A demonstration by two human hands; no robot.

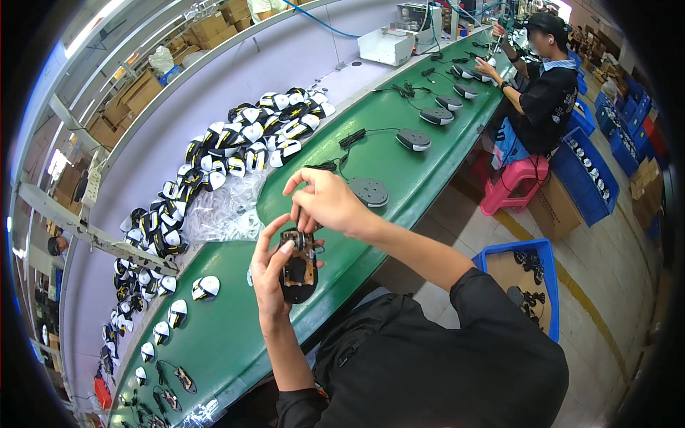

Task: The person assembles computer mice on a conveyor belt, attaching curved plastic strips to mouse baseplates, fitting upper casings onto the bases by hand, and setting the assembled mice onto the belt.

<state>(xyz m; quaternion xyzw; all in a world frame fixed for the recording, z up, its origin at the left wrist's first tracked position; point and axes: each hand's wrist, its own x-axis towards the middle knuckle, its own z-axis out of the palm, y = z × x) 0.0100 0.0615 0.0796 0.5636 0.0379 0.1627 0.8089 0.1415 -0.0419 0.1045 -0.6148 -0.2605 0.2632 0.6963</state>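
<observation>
Only the head view here, so going off that: the left hand has a solid hold on an open mouse base, cupped from below with the thumb over the top and fingertips showing along the far edge; it's up in the air over the near edge of the green bench; the right hand comes over from above, thumb and fingers bunched at the front end of the base; I can't tell if they're pinching a small part or just pressing, it's too tiny and partly hidden. My read is this is the fitting-the-innards step, since the inside is exposed and no cover is on; next move probably calls for a steady left hand and light, precise right fingertips until that front end sits properly, then a cover; white-and-black shells sit in a row to the left, with a big pile of shells behind; finished-looking mice with cables line the bench to the right.
</observation>
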